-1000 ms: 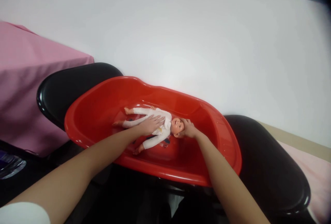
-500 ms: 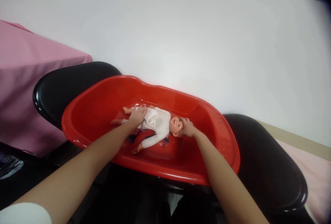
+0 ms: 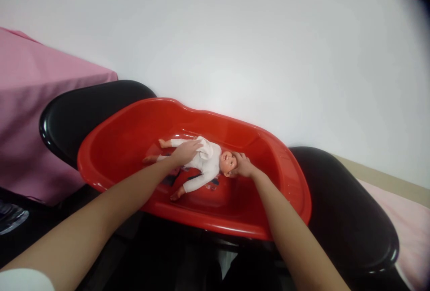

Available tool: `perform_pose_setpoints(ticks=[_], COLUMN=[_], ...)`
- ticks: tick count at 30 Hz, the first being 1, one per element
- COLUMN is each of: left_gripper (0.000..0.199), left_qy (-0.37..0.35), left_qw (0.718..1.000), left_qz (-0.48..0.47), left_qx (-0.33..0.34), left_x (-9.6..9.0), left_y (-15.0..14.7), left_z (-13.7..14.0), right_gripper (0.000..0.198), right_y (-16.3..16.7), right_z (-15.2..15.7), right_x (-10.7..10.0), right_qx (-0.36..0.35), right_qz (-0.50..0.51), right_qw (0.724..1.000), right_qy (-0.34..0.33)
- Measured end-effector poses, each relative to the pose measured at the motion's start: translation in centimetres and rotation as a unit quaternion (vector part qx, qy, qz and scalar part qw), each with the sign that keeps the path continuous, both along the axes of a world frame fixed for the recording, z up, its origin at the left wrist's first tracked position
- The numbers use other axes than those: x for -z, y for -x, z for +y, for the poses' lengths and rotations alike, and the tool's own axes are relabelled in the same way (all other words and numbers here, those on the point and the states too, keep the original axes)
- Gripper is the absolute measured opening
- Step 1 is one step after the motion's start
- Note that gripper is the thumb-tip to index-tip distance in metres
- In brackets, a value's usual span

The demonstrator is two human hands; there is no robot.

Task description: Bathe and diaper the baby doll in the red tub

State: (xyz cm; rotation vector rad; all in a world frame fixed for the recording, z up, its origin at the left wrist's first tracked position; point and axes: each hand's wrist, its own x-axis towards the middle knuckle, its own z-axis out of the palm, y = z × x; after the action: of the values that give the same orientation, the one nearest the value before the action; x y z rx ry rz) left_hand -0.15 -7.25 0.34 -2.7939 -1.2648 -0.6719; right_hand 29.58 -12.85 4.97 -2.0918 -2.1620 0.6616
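Note:
A baby doll [image 3: 211,172] in white clothes lies on its back in a red baby bathtub [image 3: 141,123], its head to the right and its legs to the left. My left hand [image 3: 187,152] is closed on a white cloth [image 3: 206,148], which rests over the doll's chest and belly. Curved around the top and side of the doll's head, my right hand [image 3: 243,165] grips it with bent fingers. Both forearms reach in over the tub's near rim.
The tub stands across two black chairs, a left one [image 3: 80,116] and a right one [image 3: 346,210]. A table with a pink cloth [image 3: 50,67] is on the left. Behind the tub rises a white wall [image 3: 235,49]. Dark printed pictures show on the tub floor.
My left hand has moved right and up the doll's body, carrying the cloth from the belly toward the chest. My right hand stays at the head.

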Motion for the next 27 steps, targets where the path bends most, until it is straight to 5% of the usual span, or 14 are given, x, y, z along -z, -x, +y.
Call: perform_pose_setpoints(ticks=[4,7,15,22,27], left_gripper=[0.049,0.056,0.054,0.05,0.047], left_qy=[0.003,0.022,0.058,0.141,0.132], left_qw=[0.994,0.993,0.995,0.954,0.944], left_qz=[0.035,0.054,0.065,0.091,0.044], left_qx=[0.104,0.098,-0.049,-0.247,-0.298], left_x=[1.1,2.2,3.1,4.5,3.5], left_y=[-1.2,-0.8,1.1,4.4,4.4], left_z=[-0.7,-0.1,0.7,2.5,2.8], right_gripper=[0.109,0.109,0.106,0.108,0.11], right_y=[-0.1,-0.1,0.0,-0.2,0.0], right_z=[0.1,0.2,0.0,0.2,0.1], right_x=[0.0,0.1,0.0,0.3,0.0], right_qx=[-0.004,-0.008,-0.009,-0.009,-0.008], right_qz=[0.001,0.002,0.0,0.0,0.008], right_qw=[1.0,1.0,1.0,1.0,1.0], right_qy=[-0.001,-0.003,-0.003,-0.004,0.001])
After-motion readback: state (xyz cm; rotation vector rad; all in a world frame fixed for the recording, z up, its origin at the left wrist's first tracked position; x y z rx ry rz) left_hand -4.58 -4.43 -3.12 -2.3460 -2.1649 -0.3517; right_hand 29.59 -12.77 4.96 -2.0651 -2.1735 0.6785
